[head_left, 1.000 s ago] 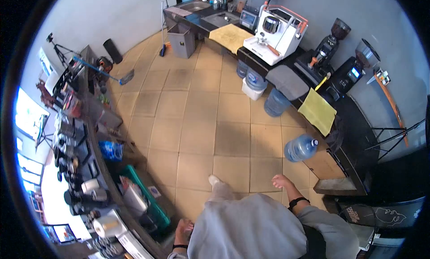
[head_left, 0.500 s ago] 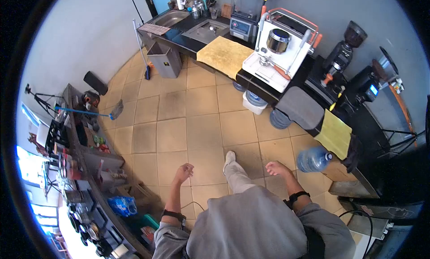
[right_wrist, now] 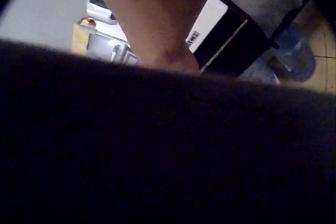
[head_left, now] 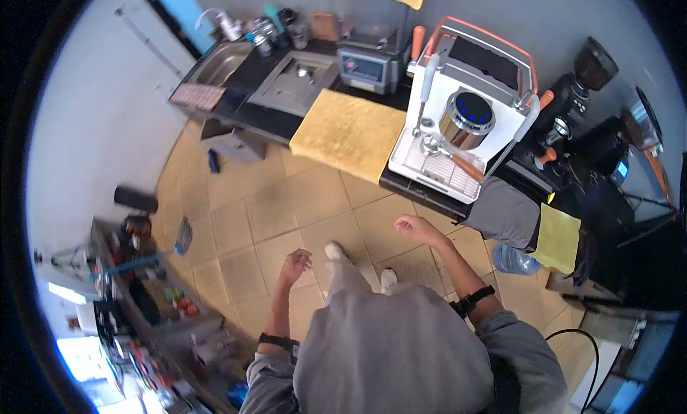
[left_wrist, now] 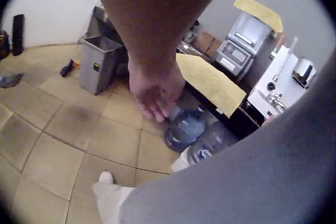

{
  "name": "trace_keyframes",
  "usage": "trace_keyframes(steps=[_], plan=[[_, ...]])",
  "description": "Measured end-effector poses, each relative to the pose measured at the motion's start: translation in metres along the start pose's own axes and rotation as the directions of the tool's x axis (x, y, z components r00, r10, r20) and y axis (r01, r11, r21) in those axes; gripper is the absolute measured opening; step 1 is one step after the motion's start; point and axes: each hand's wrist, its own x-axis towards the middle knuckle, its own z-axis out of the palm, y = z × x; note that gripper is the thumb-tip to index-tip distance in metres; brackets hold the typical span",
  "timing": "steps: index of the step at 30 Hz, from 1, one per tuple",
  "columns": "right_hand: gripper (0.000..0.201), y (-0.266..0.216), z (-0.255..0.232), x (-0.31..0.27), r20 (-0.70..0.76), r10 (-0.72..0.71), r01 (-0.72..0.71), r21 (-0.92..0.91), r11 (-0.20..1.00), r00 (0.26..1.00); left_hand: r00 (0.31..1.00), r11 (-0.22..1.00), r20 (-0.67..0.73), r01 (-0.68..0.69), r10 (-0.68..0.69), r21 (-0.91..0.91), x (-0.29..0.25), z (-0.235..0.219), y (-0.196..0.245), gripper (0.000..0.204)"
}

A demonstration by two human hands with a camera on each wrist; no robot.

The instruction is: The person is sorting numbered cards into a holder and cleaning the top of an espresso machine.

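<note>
My left hand [head_left: 295, 266] hangs loosely curled over the tiled floor, holding nothing; the left wrist view shows the same hand [left_wrist: 156, 90] with fingers pointing down. Out in front, just short of the counter edge, is my right hand [head_left: 415, 229], relaxed and holding nothing. Nearest to it stands a white espresso machine [head_left: 411, 160] with orange handles. A portafilter [head_left: 461, 165] with a wooden handle sits at the machine's front. Left of the machine a yellow cloth [head_left: 348, 133] drapes over the counter edge. Dark fabric hides most of the right wrist view, including the right fingers.
Coffee grinders [head_left: 590, 67] stand right of the machine, a blender [head_left: 363, 69] and a sink [head_left: 225, 62] to its left. Below the counter are a grey bin [head_left: 240, 146] and water bottles [left_wrist: 185, 128]. A cluttered shelf [head_left: 161, 299] runs along the left.
The person has walked forward and the counter with the espresso machine is now much closer. The left hand has come up from beside the shelf; the right hand has moved further forward.
</note>
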Motion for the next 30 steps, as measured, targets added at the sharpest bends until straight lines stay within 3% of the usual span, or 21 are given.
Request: trace_keyframes(steps=[1,3,4,6,9,11,12,14,15,16,18,19,20,21,22,23,24,25,26,28,30], plan=[[0.029,-0.024,-0.004,0.008,-0.038,0.025,-0.025,0.011,1.000,0.999,0.999,1.000,0.044,-0.009,0.009,0.014,0.030,-0.007,0.015,0.022],[0.025,-0.070,-0.012,0.009,-0.124,-0.122,0.127,0.035,0.991,0.985,0.978,0.978,0.044,-0.202,0.204,-0.051,0.084,-0.003,0.048,0.021],[0.025,-0.102,-0.025,0.010,-0.169,-0.095,0.102,0.033,0.994,0.981,0.971,0.975,0.093,-0.216,0.220,-0.051,0.112,0.000,0.074,0.021],[0.029,-0.173,-0.049,0.007,-0.149,0.043,-0.046,-0.019,0.999,0.988,0.904,0.919,0.192,-0.393,0.381,0.028,0.157,0.003,0.130,0.019],[0.032,-0.256,-0.090,0.004,-0.334,0.068,-0.100,-0.079,0.992,0.940,0.817,0.834,0.291,-0.543,0.497,0.098,0.221,0.015,0.186,0.017],[0.033,-0.288,-0.116,-0.001,-0.508,-0.067,0.015,-0.107,0.994,0.859,0.731,0.745,0.377,-0.652,0.568,0.142,0.261,0.021,0.205,0.016],[0.031,-0.295,-0.131,0.001,-0.621,-0.128,0.030,-0.166,0.986,0.774,0.661,0.651,0.434,-0.733,0.612,0.198,0.274,0.023,0.208,0.015],[0.015,-0.314,-0.170,0.009,-0.770,-0.195,0.007,-0.240,0.971,0.607,0.623,0.581,0.495,-0.772,0.606,0.260,0.307,0.032,0.186,0.014],[0.010,-0.310,-0.189,0.017,-0.820,-0.141,-0.036,-0.193,0.981,0.554,0.595,0.496,0.535,-0.801,0.600,0.335,0.326,0.037,0.178,0.012],[0.014,-0.314,-0.213,0.024,-0.809,-0.224,-0.098,-0.326,0.940,0.544,0.582,0.490,0.544,-0.810,0.605,0.321,0.336,0.040,0.173,0.012],[0.017,-0.297,-0.255,0.045,-0.831,-0.275,-0.122,-0.375,0.919,0.484,0.500,0.431,0.506,-0.865,0.703,0.257,0.341,0.046,0.161,0.011],[0.023,-0.279,-0.280,0.057,-0.818,-0.297,-0.067,-0.376,0.924,0.493,0.502,0.439,0.510,-0.863,0.699,0.249,0.337,0.047,0.160,0.011],[0.023,-0.262,-0.299,0.066,-0.819,-0.291,-0.073,-0.373,0.925,0.494,0.556,0.474,0.486,-0.831,0.675,0.293,0.332,0.045,0.165,0.013],[0.030,-0.248,-0.320,0.075,-0.795,-0.272,-0.135,-0.402,0.905,0.541,0.604,0.503,0.451,-0.797,0.657,0.335,0.331,0.048,0.173,0.015],[0.036,-0.237,-0.338,0.083,-0.771,-0.249,-0.193,-0.432,0.881,0.586,0.602,0.503,0.447,-0.798,0.662,0.332,0.330,0.050,0.177,0.015],[0.036,-0.225,-0.351,0.091,-0.771,-0.251,-0.193,-0.433,0.881,0.585,0.662,0.596,0.427,-0.746,0.616,0.297,0.327,0.048,0.178,0.019],[0.042,-0.220,-0.358,0.098,-0.739,-0.262,-0.319,-0.544,0.776,0.621,0.716,0.680,0.414,-0.685,0.562,0.262,0.327,0.046,0.177,0.022],[0.049,-0.215,-0.364,0.103,-0.707,-0.262,-0.429,-0.636,0.641,0.657,0.715,0.677,0.418,-0.687,0.561,0.265,0.329,0.045,0.176,0.022],[0.049,-0.211,-0.373,0.103,-0.709,-0.259,-0.431,-0.633,0.643,0.656,0.712,0.678,0.427,-0.687,0.558,0.260,0.331,0.046,0.175,0.024],[0.061,-0.222,-0.382,0.101,-0.657,0.038,-0.474,-0.501,0.724,0.753,0.715,0.688,0.442,-0.680,0.542,0.255,0.330,0.046,0.170,0.026],[0.068,-0.228,-0.391,0.101,-0.603,0.050,-0.474,-0.569,0.672,0.796,0.699,0.715,0.452,-0.678,0.554,0.173,0.332,0.045,0.171,0.027]])
